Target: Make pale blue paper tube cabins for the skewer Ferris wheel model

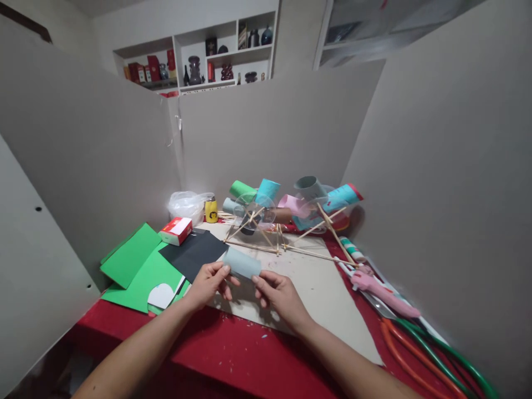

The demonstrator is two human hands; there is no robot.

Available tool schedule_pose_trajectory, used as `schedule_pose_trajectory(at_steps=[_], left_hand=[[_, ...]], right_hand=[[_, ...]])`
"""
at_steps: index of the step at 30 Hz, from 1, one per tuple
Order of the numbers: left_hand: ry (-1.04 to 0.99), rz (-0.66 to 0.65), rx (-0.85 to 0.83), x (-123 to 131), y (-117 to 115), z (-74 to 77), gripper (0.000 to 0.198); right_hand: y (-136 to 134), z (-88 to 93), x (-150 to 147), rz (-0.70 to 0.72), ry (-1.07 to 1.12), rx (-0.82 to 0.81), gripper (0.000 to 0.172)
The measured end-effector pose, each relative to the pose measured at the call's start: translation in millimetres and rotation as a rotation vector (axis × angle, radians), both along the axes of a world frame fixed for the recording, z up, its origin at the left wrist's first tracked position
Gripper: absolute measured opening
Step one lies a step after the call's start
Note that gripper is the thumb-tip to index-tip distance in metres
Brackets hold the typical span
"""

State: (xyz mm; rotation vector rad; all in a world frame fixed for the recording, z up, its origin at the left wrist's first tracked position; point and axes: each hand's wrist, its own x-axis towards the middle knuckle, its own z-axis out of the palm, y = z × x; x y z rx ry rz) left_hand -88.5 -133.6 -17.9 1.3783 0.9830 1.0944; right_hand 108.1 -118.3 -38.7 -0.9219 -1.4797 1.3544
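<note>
Between my two hands, above the pale board, is a grey-blue paper tube [243, 262]. My left hand [211, 281] pinches its left end, thumb on top. The right end is pinched by my right hand [279, 292]. Black paper sheets [192, 252] and green paper sheets [139, 271] lie left of my left hand, with a cut white paper piece [161, 295] on the green. Beyond the tube stand wooden-stick frames [251, 248] carrying clear discs with coloured paper tubes, among them a cyan tube [268, 192] and a pink tube [293, 205].
A red-and-white box [176, 230], a yellow can [211, 210] and a plastic bag [185, 207] stand at the back left. On the right lie a pink glue gun [386, 293] and large scissors with orange and green handles [424, 354]. Grey partitions [266, 133] enclose the table.
</note>
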Motion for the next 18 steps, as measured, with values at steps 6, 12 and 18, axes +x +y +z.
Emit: schedule_pose_trajectory(at_steps=[6, 12, 18], left_hand=[[0.005, 0.035, 0.05, 3.9, 1.9, -1.5, 0.042], [-0.09, -0.003, -0.041, 3.1, 7.0, -9.8, 0.037], [-0.115, -0.041, -0.108, 3.8, 8.7, -9.8, 0.039]], right_hand=[[5.4, 2.6, 0.1, -0.073, 0.03, -0.038, 0.04], [2.5, 9.5, 1.5, -0.073, 0.045, 0.001, 0.041], [-0.5, 11.7, 2.4, -0.067, 0.062, -0.008, 0.041]])
